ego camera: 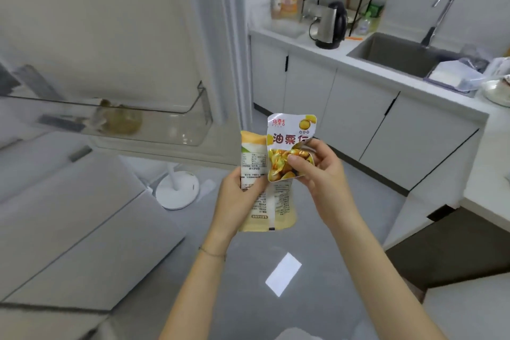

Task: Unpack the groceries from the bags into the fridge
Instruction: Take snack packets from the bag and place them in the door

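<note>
Left hand (pixel 239 197) grips a pale yellow packet (pixel 252 159), held mid-air. Right hand (pixel 317 174) pinches the chestnut packet (pixel 287 134), which overlaps the yellow packet at its 1 o'clock. Fridge door shelf (pixel 193 121) lies at 9 o'clock.

rear pouch (pixel 252 163) half hidden behind front pouch (pixel 289 141), its print unreadable, yellowish item (pixel 118 121) at 9 o'clock blurred, plate (pixel 498 91) at 3 o'clock cropped

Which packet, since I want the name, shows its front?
The chestnut packet in the right hand; the pale packet in the left hand shows its nutrition-label back.
</note>
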Action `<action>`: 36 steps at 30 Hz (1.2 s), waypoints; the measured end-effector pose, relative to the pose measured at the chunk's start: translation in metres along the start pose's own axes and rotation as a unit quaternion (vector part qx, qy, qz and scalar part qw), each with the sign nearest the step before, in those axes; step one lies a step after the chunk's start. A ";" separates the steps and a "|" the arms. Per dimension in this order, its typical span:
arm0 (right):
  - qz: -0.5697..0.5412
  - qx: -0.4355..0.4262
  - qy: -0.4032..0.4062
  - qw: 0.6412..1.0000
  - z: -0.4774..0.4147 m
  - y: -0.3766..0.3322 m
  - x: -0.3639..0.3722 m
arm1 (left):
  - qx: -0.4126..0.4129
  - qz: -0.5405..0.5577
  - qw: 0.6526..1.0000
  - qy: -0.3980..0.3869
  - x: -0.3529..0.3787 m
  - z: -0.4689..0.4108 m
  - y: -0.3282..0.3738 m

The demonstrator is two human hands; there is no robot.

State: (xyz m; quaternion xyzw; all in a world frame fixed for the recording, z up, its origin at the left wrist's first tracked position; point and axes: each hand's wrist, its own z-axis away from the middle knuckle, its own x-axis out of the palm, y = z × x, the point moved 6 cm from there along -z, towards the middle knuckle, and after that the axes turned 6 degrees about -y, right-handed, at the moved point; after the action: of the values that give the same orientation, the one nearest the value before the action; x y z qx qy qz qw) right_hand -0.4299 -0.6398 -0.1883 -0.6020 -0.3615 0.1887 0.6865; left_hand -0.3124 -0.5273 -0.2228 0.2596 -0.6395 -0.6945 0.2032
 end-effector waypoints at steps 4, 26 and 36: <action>0.023 -0.042 -0.052 0.997 -0.006 -0.016 0.067 | 0.027 0.010 0.998 0.049 -0.073 0.022 0.021; 0.034 -0.137 -0.236 0.961 -0.079 -0.081 0.301 | 0.171 0.048 0.950 0.257 -0.327 0.045 0.120; 0.079 -0.148 -0.138 0.976 -0.126 -0.068 0.324 | 0.254 0.000 0.952 0.171 -0.407 -0.024 0.175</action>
State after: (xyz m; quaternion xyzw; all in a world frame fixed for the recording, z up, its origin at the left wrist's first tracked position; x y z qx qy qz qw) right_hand -0.1346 -0.5151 -0.0377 -0.6920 -0.4282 0.2683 0.5156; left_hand 0.0127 -0.3133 -0.0086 0.4175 -0.7505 -0.4542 0.2370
